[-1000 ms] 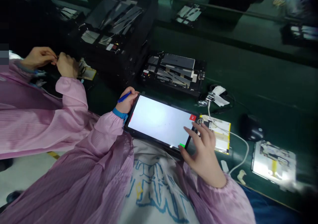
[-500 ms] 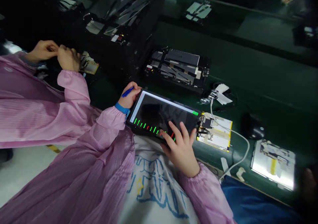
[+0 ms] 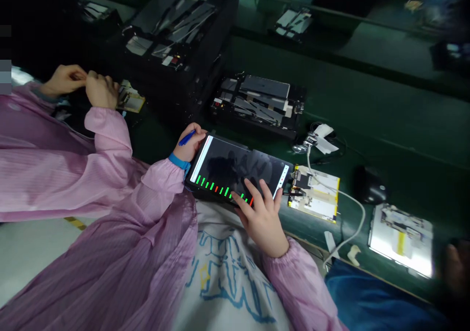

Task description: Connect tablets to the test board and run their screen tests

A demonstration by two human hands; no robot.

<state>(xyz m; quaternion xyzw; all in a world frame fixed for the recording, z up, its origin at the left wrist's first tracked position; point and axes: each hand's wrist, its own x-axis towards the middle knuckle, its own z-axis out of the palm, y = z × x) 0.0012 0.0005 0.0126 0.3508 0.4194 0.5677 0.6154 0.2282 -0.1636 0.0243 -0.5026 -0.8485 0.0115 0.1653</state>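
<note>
My left hand (image 3: 189,144) grips the left edge of a tablet screen (image 3: 238,157), tilted above my lap. A blue pen (image 3: 187,137) is tucked in the same hand, and a blue band circles the wrist. The lit screen is mostly black, with white strips at its left and right sides and a row of green and red bars along the bottom. Over its lower right part, my right hand (image 3: 261,213) has its fingers spread, the fingertips at or just above the glass. Beside the screen's right edge lies an opened tablet body (image 3: 317,194) with exposed circuitry.
A white cable (image 3: 362,213) curves across the green bench. Another opened tablet body (image 3: 402,238) and a black mouse (image 3: 370,186) lie right. Stacked screen panels (image 3: 262,98) stand behind. At left, a co-worker's hands (image 3: 101,91) work near a board (image 3: 131,98).
On the screen, the white strip along the top and the green patch at the upper right have gone; a white strip with small icons shows at the right. My hands have barely moved.
</note>
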